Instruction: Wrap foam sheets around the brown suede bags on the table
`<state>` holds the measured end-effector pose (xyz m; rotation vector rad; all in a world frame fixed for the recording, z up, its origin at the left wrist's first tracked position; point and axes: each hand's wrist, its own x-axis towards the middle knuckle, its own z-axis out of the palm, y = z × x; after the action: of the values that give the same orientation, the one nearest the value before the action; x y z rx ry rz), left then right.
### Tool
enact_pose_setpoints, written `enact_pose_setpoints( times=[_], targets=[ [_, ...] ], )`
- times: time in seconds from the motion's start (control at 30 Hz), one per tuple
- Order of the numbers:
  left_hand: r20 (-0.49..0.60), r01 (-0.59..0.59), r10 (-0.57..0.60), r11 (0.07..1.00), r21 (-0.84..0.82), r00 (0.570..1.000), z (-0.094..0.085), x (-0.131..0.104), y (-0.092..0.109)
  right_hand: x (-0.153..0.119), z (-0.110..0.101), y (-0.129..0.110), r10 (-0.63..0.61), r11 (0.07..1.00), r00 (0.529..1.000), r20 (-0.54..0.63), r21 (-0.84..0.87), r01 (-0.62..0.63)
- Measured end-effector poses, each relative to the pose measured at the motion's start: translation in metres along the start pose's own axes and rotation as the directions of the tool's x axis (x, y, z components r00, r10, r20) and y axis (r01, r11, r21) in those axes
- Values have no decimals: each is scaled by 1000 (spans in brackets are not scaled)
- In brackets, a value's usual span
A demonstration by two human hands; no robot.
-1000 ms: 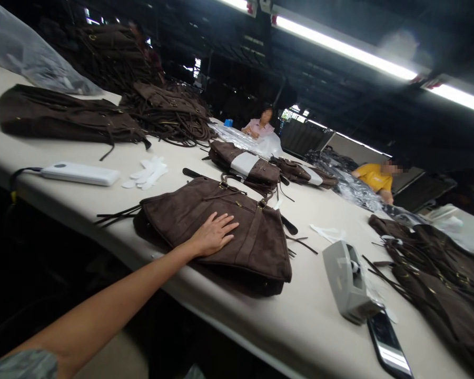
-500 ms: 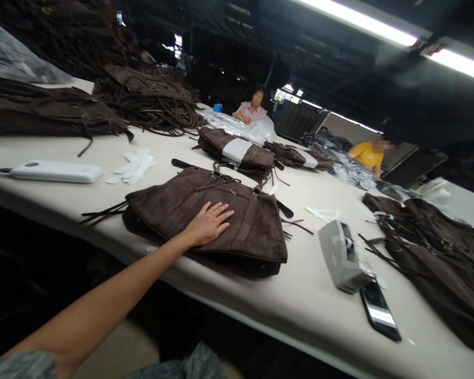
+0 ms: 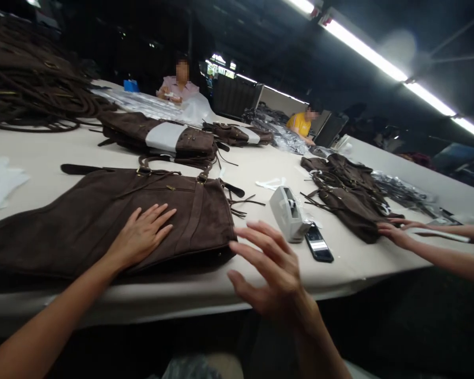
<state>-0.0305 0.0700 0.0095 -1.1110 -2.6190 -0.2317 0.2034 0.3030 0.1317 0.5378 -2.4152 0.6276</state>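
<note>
A dark brown suede-like handbag (image 3: 82, 210) lies flat along the table's front edge, its handles pointing away from me. My left hand (image 3: 144, 231) rests flat on the bag's upper face with the fingers stretched out. Just off the bag's right end, my right hand (image 3: 268, 266) is raised with its fingers apart and nothing in it. Its fingertips are close to the bag's corner; whether they touch it I cannot tell. Behind the handles lies another brown bag (image 3: 195, 142) with a white band (image 3: 164, 137) round it.
To the right stand a grey tape dispenser (image 3: 288, 213) and a phone (image 3: 319, 243). Beyond them, a co-worker's hands (image 3: 397, 231) touch more brown bags (image 3: 351, 202). Piled bags (image 3: 27, 68) fill the far left. Two people sit or stand across the table (image 3: 256, 163).
My view has swung right. My right hand has come into view by the bag's right end, and a co-worker's hands now show at the right. My left hand still lies on the bag.
</note>
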Motion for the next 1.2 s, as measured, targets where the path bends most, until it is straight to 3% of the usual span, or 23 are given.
enact_pose_setpoints(
  times=[0.17, 0.27, 0.4, 0.5, 0.6, 0.7, 0.77, 0.87, 1.0, 1.13, 1.2],
  targets=[
    [2, -38, 38, 998, 39, 999, 2, 0, -5, 24, 48, 63, -146, 984, 959, 242, -69, 167],
    [-24, -60, 61, 997, 45, 998, 5, 1, -8, 2, 82, 89, -139, 986, 943, 302, -43, 159],
    [-40, -108, 111, 992, 72, 993, 9, -3, -10, -37, 107, 89, -14, 994, 962, 273, -104, 44],
    [-12, -172, 175, 978, 121, 984, 10, -7, -16, -46, 109, 75, 59, 990, 975, 214, -135, -30],
    [91, -200, 186, 964, 178, 978, 4, 2, -24, -43, 106, 67, 95, 988, 975, 199, -139, -68],
    [188, -170, 129, 961, 217, 974, -9, 30, -21, -40, 105, 66, 108, 988, 975, 196, -131, -83],
    [226, -205, 165, 964, 168, 960, -13, 52, -11, -40, 106, 66, 119, 988, 972, 202, -126, -95],
    [121, -314, 309, 949, 23, 943, -2, 72, 6, -42, 107, 64, 141, 988, 965, 220, -95, -122],
    [-40, -435, 434, 900, -16, 900, 27, 65, 15, -39, 97, 63, 171, 974, 964, 206, 112, -196],
    [-52, -447, 446, 895, -5, 893, 34, 56, 13, -9, 72, 81, 314, 790, 932, 180, 495, -361],
    [-55, -437, 436, 899, -15, 898, 31, 57, 13, 21, 67, 103, 485, 709, 870, 87, 543, -450]
  ],
)
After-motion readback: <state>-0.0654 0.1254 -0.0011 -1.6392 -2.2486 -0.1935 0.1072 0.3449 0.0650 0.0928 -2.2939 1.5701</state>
